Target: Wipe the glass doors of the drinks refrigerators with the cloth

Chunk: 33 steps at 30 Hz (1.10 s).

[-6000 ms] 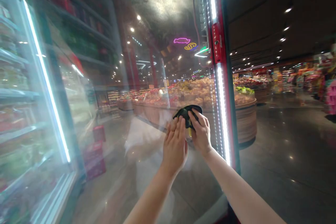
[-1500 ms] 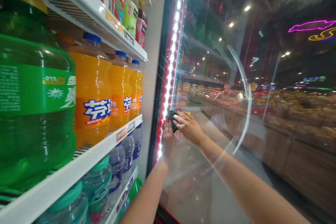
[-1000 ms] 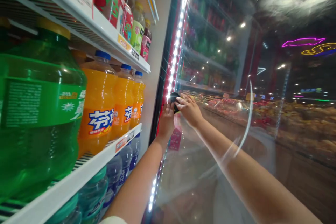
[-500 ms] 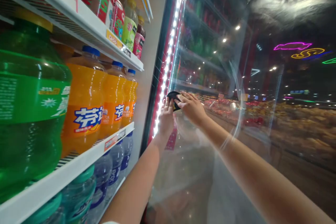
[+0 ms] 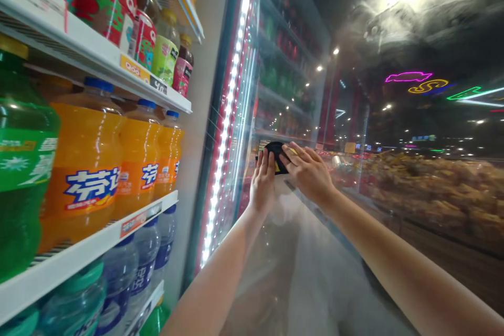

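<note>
Both my hands are stretched out ahead, pressing a flat black piece with yellow patches [image 5: 277, 155] against the clear glass pane [image 5: 287, 241]. Its exact kind cannot be made out, as fingers cover both ends. My left hand [image 5: 263, 181] has its fingertips on the left edge, fingers straight and close together. From the right, my right hand [image 5: 309, 168] lies over the other edge with its fingers somewhat spread. The glass is smeary and mirrors shelves of bottles.
A lit drinks cooler stands at left, with orange soda bottles [image 5: 92, 157], a large green bottle [image 5: 23, 163] and a white shelf edge [image 5: 90, 247]. A bright light strip [image 5: 222, 152] runs up its side. Beyond the glass, heaped goods [image 5: 433, 184] and neon signs show.
Both hands have moved the black piece to the right along the glass, farther from the light strip. The view has shifted right, so the shelves sit farther left.
</note>
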Each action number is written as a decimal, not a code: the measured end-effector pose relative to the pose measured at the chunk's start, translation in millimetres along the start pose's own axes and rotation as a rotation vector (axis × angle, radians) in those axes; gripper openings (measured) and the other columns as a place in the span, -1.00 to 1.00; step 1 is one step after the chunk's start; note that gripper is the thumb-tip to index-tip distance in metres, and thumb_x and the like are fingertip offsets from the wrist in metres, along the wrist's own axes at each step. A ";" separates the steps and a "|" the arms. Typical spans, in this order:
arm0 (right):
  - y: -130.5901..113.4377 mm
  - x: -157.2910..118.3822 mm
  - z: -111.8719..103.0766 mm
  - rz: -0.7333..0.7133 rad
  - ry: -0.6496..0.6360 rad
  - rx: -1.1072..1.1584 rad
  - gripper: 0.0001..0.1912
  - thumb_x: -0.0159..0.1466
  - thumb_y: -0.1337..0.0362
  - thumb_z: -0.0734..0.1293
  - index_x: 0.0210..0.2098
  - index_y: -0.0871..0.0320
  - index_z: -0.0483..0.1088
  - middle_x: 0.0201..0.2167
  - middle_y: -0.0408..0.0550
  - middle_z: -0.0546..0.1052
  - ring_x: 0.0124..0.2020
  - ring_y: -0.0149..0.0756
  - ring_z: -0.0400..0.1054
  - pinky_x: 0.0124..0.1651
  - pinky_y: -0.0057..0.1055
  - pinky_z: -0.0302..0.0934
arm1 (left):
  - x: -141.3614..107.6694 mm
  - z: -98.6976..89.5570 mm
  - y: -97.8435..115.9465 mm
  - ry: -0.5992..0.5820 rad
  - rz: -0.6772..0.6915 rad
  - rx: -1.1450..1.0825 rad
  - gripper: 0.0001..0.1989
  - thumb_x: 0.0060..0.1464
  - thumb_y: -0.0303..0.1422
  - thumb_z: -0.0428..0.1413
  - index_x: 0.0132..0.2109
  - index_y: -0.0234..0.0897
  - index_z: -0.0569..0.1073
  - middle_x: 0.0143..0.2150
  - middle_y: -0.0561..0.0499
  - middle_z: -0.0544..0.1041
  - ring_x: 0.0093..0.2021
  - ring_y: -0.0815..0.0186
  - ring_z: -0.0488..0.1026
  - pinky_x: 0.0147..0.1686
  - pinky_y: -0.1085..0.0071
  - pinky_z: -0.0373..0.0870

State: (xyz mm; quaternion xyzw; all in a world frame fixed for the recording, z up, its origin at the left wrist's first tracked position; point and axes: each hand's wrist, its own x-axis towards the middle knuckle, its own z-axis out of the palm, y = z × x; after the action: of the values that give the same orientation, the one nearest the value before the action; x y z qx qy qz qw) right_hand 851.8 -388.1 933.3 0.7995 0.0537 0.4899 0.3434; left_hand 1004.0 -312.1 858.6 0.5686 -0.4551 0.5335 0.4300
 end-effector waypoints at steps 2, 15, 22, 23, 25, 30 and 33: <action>-4.4 22.1 1.0 0.006 -0.028 0.023 -0.57 0.39 0.46 0.20 0.20 0.16 0.42 0.34 0.03 0.30 0.41 -0.03 0.09 0.36 -0.01 0.10 | 18.3 -5.6 -9.6 -0.003 -0.016 -0.015 -0.15 0.15 -0.68 -0.08 0.49 -0.12 -0.15 0.50 -0.14 0.03 0.49 0.10 -0.08 0.37 0.01 0.20; 22.0 -60.1 -14.9 -0.030 0.079 -0.127 -0.60 0.41 0.41 0.23 0.22 0.18 0.40 0.24 0.01 0.44 0.30 -0.12 0.27 0.27 -0.18 0.22 | -9.5 19.9 60.9 0.017 0.035 -0.123 -0.16 0.14 -0.71 -0.11 0.49 -0.22 -0.19 0.51 -0.18 -0.05 0.50 0.12 -0.19 0.39 0.02 0.13; 33.5 -22.1 -26.1 0.125 0.086 -0.086 -0.56 0.40 0.43 0.21 0.25 0.19 0.37 0.27 0.03 0.42 0.32 -0.05 0.24 0.27 -0.09 0.21 | 50.0 10.9 68.0 0.026 -0.030 -0.102 -0.35 0.21 -0.62 -0.11 0.43 -0.34 0.09 0.45 -0.21 0.16 0.48 0.15 -0.02 0.39 0.10 0.15; 28.7 -25.5 -23.9 0.123 0.081 -0.079 -0.55 0.40 0.41 0.22 0.26 0.17 0.36 0.26 0.02 0.43 0.30 -0.05 0.26 0.27 -0.08 0.22 | 43.5 9.4 67.2 0.041 -0.034 -0.109 -0.35 0.21 -0.63 -0.11 0.42 -0.33 0.11 0.45 -0.20 0.17 0.47 0.15 -0.01 0.39 0.09 0.16; 21.6 -42.8 -22.6 0.093 0.076 -0.084 -0.56 0.41 0.40 0.22 0.27 0.18 0.35 0.25 0.03 0.44 0.28 -0.06 0.28 0.26 -0.11 0.22 | 23.6 9.7 71.1 0.065 -0.019 -0.129 -0.33 0.19 -0.65 -0.12 0.43 -0.29 0.11 0.44 -0.18 0.19 0.47 0.15 -0.01 0.39 0.07 0.16; 39.3 -106.0 -49.4 0.042 0.098 -0.177 -0.59 0.41 0.42 0.21 0.22 0.19 0.38 0.18 0.00 0.51 0.20 -0.13 0.35 0.21 -0.20 0.26 | -2.5 26.9 117.5 0.040 0.088 -0.186 -0.23 0.15 -0.70 -0.12 0.46 -0.22 -0.02 0.47 -0.15 0.11 0.49 0.17 -0.11 0.39 0.04 0.15; 67.3 -114.7 -74.7 0.139 0.117 -0.198 -0.57 0.38 0.42 0.22 0.23 0.20 0.37 0.23 0.04 0.46 0.26 -0.10 0.30 0.26 -0.15 0.22 | 27.3 36.1 145.3 -0.033 0.186 -0.216 -0.27 0.19 -0.66 -0.12 0.46 -0.25 -0.02 0.48 -0.15 0.10 0.50 0.17 -0.14 0.39 0.04 0.15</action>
State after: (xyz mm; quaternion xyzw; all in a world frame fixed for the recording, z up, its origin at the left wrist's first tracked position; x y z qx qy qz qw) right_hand 714.7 -450.5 909.4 0.7334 -0.0305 0.5614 0.3822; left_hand 870.3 -380.2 884.2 0.4829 -0.5676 0.5099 0.4297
